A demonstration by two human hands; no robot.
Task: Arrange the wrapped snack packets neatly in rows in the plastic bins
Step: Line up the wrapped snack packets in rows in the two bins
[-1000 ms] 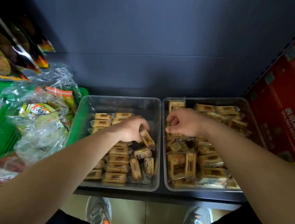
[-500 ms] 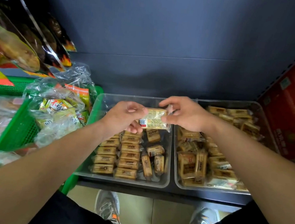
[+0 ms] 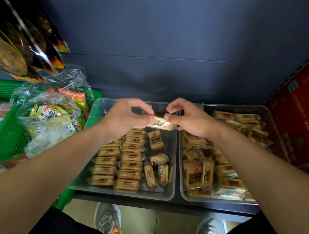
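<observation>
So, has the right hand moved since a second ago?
Yes. The right hand shifted left, from inside the right bin to over the right rim of the left bin, where it pinches the packet.

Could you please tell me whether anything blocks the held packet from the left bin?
Nothing visible lies between the packet, pinched by left hand and right hand, and the left bin below. Loose packets lie askew in its right side, where a row might go.
</observation>
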